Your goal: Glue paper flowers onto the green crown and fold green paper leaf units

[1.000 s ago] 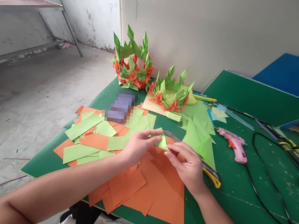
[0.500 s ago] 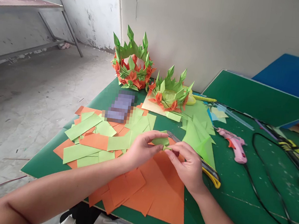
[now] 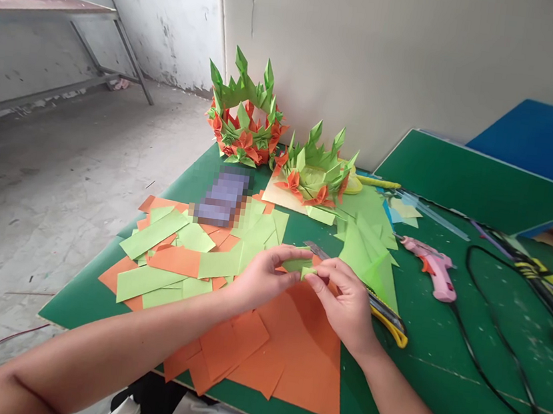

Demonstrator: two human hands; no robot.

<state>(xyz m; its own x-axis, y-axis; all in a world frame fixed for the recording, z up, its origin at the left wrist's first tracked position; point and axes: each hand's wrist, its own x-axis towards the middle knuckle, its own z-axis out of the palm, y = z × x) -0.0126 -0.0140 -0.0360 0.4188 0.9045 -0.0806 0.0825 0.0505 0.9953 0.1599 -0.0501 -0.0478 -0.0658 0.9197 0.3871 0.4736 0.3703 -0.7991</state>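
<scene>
Between my two hands is a small piece of green paper (image 3: 298, 263), partly folded. My left hand (image 3: 268, 274) pinches its left part between thumb and fingers. With thumb and fingertips, my right hand (image 3: 345, 304) grips the small folded end. Under the hands lies a large orange paper sheet (image 3: 307, 365) with smaller orange pieces on it. A yellow-handled utility knife (image 3: 391, 322) lies partly hidden behind my right hand, its blade tip showing between the hands. To the left spread loose green paper strips (image 3: 146, 285) and orange ones.
Two green and orange folded-paper crowns (image 3: 244, 139) stand at the back of the green table (image 3: 434, 401). A pink glue gun (image 3: 433, 266) with a black cord lies on the right. A blurred-out rectangular object (image 3: 222, 195) lies left of centre. More green sheets (image 3: 363, 238) lie behind my right hand.
The folded end of the green paper has turned slightly and now looks flatter between my fingertips. Both hands stay in nearly the same place.
</scene>
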